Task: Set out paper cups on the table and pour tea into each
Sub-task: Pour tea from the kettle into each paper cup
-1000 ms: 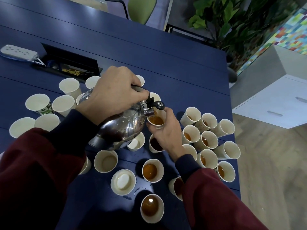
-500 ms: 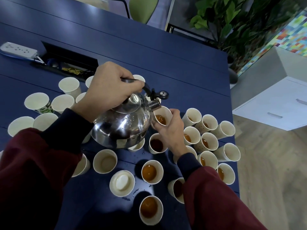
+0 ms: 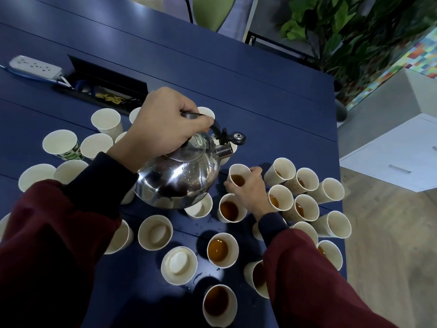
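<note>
My left hand (image 3: 163,129) grips the black handle of a shiny steel kettle (image 3: 179,176), held level above the blue table (image 3: 236,86). To its right my right hand (image 3: 248,188) is wrapped around a paper cup (image 3: 238,176) with brown tea in it, standing low among the other cups. Several filled cups (image 3: 228,210) crowd the right and near side. Empty cups (image 3: 60,143) are gathered on the left. The kettle's spout (image 3: 223,150) points right, its cap open, and nothing is running from it.
An open cable box (image 3: 104,88) and a white power strip (image 3: 35,67) lie at the far left of the table. The table's right edge runs just past the cups, with a white cabinet (image 3: 397,159) and plants beyond. Drops of tea wet the table between the near cups.
The kettle has tipped back from pouring and moved left and up. My right hand has carried the filled cup down and to the right, toward the table.
</note>
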### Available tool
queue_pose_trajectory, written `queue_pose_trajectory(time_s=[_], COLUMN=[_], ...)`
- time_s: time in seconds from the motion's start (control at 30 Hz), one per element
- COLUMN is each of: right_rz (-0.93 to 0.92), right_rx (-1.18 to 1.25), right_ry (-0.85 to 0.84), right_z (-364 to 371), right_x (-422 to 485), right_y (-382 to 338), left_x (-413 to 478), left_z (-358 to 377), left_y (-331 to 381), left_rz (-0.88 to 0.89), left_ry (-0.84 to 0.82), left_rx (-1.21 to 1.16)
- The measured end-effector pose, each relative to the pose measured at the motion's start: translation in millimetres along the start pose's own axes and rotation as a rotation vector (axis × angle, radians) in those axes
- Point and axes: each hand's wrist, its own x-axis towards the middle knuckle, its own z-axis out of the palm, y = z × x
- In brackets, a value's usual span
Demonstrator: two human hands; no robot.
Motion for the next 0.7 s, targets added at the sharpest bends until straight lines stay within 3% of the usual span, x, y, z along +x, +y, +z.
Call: queue_pose_trajectory(time_s=[0.1,0.33,0.7], right_rz=[-0.008,-0.135,-0.229], right_rx=[-0.019,-0.116,-0.318], right_ry=[-0.074,-0.012,-0.127], right_z=[-5.7,-17.8,14.8], right_x=[1.9,37.1,98.5], right_y=[-3.5,-27.8,-43.3], left_x=[2.6,7.6,17.9], left_z=[-1.9,-0.1,0.6], left_y=[-2.0,-8.0,-23.3], left_rz=[0.004,-0.006,-0.042], left_ry=[0.012,0.023,0.037], left_rx=[0.003,-0.014,-0.033])
